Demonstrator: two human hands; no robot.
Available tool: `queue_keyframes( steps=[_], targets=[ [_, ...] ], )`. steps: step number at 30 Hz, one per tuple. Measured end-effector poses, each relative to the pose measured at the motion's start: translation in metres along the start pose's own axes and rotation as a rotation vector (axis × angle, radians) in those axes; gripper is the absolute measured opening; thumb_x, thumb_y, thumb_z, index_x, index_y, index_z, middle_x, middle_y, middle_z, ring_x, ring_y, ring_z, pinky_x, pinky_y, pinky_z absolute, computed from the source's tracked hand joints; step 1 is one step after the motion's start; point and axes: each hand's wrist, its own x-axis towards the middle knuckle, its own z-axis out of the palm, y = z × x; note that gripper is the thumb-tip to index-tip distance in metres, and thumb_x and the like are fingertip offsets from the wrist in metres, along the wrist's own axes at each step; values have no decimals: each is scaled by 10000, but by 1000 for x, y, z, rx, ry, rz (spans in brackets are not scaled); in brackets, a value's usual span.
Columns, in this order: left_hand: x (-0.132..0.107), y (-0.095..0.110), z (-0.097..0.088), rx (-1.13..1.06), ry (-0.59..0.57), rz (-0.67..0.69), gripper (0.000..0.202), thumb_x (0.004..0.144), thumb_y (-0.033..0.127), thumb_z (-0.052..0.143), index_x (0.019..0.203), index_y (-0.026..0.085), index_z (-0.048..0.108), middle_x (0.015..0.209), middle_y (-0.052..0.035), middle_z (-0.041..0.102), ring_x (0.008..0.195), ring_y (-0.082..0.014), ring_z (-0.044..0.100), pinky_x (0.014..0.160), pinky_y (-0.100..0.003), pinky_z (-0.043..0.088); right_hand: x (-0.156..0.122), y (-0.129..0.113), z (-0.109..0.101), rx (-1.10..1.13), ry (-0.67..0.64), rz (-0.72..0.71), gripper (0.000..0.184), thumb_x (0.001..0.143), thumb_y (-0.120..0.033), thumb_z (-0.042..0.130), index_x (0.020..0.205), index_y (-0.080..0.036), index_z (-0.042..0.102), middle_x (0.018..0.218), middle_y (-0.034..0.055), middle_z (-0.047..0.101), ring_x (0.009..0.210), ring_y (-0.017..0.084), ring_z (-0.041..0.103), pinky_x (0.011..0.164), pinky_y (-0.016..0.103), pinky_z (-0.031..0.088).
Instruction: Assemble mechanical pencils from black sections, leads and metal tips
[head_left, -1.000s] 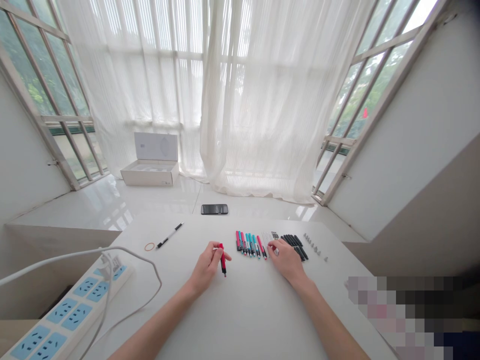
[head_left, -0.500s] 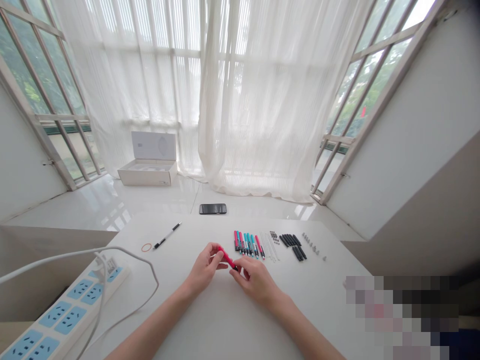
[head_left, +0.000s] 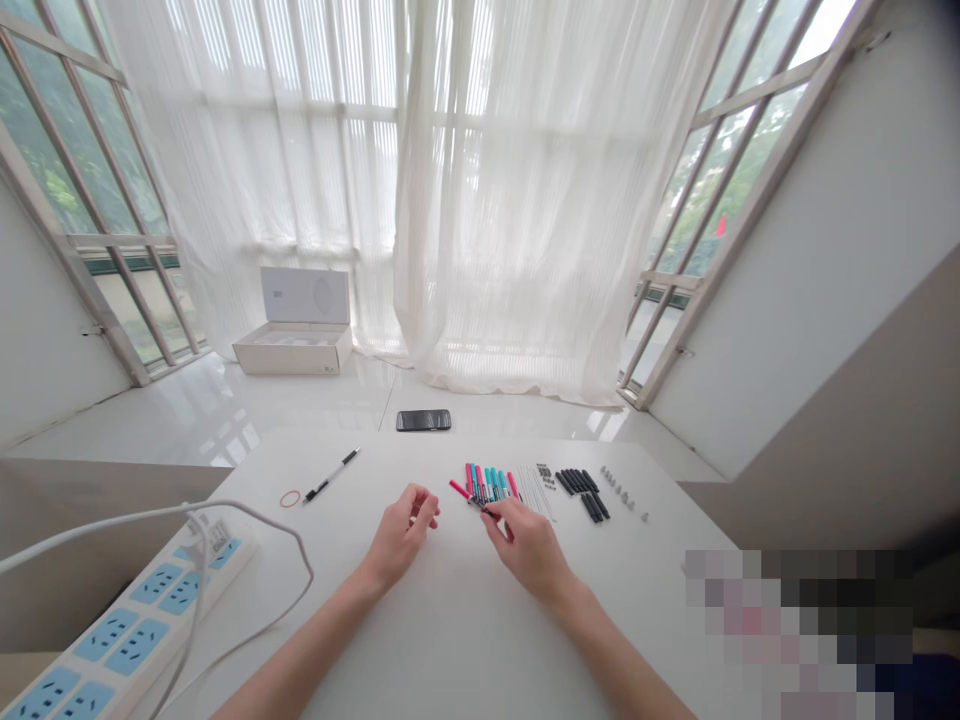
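My right hand [head_left: 525,535] pinches a red pen [head_left: 460,490] by its dark end, holding it tilted just in front of the row of pens. The pen's red end points up and to the left. My left hand [head_left: 405,525] is apart from it on the left, loosely curled and holding nothing. Red and teal pens [head_left: 491,482] lie side by side behind the right hand, partly hidden by it and the held pen. Thin white refills [head_left: 534,488] lie right of them, then small dark parts [head_left: 545,474], black grips [head_left: 577,481] and small grey tips [head_left: 619,488].
A black-and-clear pen [head_left: 331,476] and a rubber band [head_left: 289,498] lie on the left of the white table [head_left: 450,640]. The power strip [head_left: 127,625] and its white cable [head_left: 289,600] take up the left front. Behind are a phone [head_left: 424,420] and an open white box [head_left: 289,358].
My left hand has let go of the red pen and moved slightly left. My right hand has carried the pen away from it, toward the row of pens.
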Motion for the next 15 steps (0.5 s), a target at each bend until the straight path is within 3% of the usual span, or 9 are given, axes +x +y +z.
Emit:
queue_keyframes(
  steps=[3,6,12,15],
  targets=[
    [3,-5,-19,451,137,89,212,928,375,399,900,207,526,869,-35,656,760,-186,621,689,-325,481,6,23,-12,-147,15,203,220,903,-316,484,768,-184,597,688,29,632,554,134,546,551,240,362],
    [5,-12,-38,783,248,170,166,899,268,427,958,190,562,986,-79,657,946,-243,594,824,-390,449,9,40,-20,-284,-27,359,222,876,-302,503,700,-186,572,658,35,625,590,151,565,549,244,329],
    [10,-28,-65,1044,468,36,225,877,227,471,1058,169,591,1151,-123,619,1153,-277,500,977,-441,355,10,49,-23,-368,-112,509,216,845,-289,527,651,-195,553,658,29,639,596,150,569,531,241,287],
    [11,-39,-71,1139,496,-72,276,890,189,435,1113,151,594,1252,-149,571,1202,-285,460,1025,-503,288,11,47,-22,-355,-127,507,210,842,-291,534,660,-192,569,677,38,656,619,153,585,534,240,288]
  ],
)
